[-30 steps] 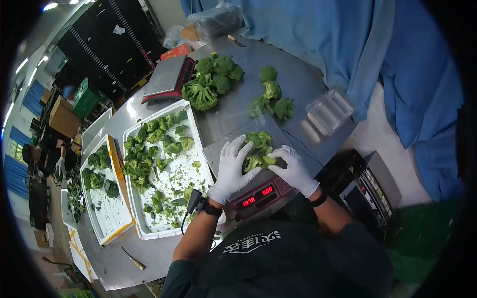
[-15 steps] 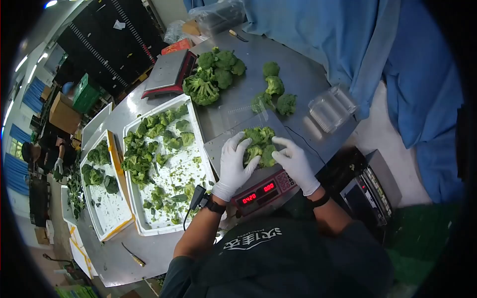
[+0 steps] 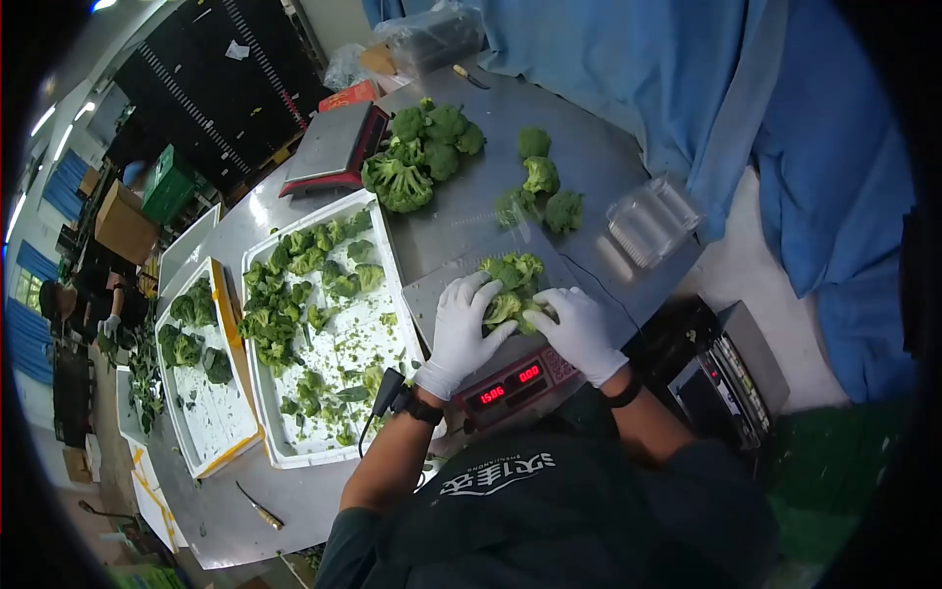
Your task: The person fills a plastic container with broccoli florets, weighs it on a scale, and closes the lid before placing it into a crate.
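Observation:
My left hand [image 3: 463, 329], in a white glove, presses curled fingers against the left side of a heap of broccoli florets [image 3: 512, 280]. On the heap's right side, my right hand [image 3: 579, 329], gloved too, holds its thumb and fingers against the florets. The florets seem to sit in a clear plastic box whose raised lid [image 3: 481, 231] shows behind them; its lower part is hidden. Beneath is a digital scale [image 3: 520, 388] with lit red digits.
A white tray [image 3: 397, 265] of cut broccoli stands left, with a second tray [image 3: 204, 432] beyond. Whole broccoli heads [image 3: 432, 147], another scale [image 3: 329, 142], an empty clear box [image 3: 653, 221] and two knives [image 3: 260, 506] lie around. A co-worker [image 3: 93, 304] is far left.
The scale's left reading has gone from about 0.420 to about 1.506. My fingers have closed in and pressed down on the florets, my right hand moving slightly left and lower.

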### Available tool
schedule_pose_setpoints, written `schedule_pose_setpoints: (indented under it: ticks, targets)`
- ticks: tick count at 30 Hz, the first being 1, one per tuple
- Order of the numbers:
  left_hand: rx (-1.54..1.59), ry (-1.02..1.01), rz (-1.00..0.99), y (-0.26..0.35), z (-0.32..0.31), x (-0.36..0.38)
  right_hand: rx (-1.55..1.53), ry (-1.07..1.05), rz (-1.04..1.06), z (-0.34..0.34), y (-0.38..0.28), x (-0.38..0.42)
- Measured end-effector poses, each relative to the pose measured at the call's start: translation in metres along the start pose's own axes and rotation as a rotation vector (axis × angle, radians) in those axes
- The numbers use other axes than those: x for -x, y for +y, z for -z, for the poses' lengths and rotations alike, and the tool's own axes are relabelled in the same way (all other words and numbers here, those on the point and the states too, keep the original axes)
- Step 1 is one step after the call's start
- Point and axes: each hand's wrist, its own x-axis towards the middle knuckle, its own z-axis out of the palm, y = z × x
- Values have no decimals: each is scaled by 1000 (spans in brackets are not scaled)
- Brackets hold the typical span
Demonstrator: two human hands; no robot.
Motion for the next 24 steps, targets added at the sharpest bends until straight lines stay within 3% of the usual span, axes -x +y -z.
schedule_pose_setpoints:
  ticks: [2, 3, 7, 11, 14, 16, 18, 20, 21, 22, 24]
  targets:
    - [80, 27, -9, -4, -1, 2, -200, -169, -21, 24, -2, -2]
    - [81, 25, -5, -4, -2, 3, -133, -249, 39, 32, -2, -4]
    - [106, 45, 63, -3, -5, 0, -148, -220, 184, 25, 4, -6]
    - [134, 49, 101, -4, -4, 1, -138, -269, 181, 26, -1, -4]
    - [141, 38, 97, -6, -3, 1, -210, -239, 42, 24, -4, -1]
    - [147, 43, 106, -4, -2, 0, -349, -99, -334, 22, -9, 0]
    - [158, 41, 111, -3, -3, 0, -253, -17, -268, 12, -10, -3]
    - [177, 43, 104, -3, -3, 0, -3, 74, 124, 2, -8, -6]
    - [175, 43, 102, -5, -3, 0, -14, 70, 183, 4, -9, -9]
    - [200, 42, 97, -8, -2, 2, -16, 72, 185, 9, -8, -11]
    - [225, 41, 95, -11, -1, 4, -164, -126, 64, 20, -2, -12]
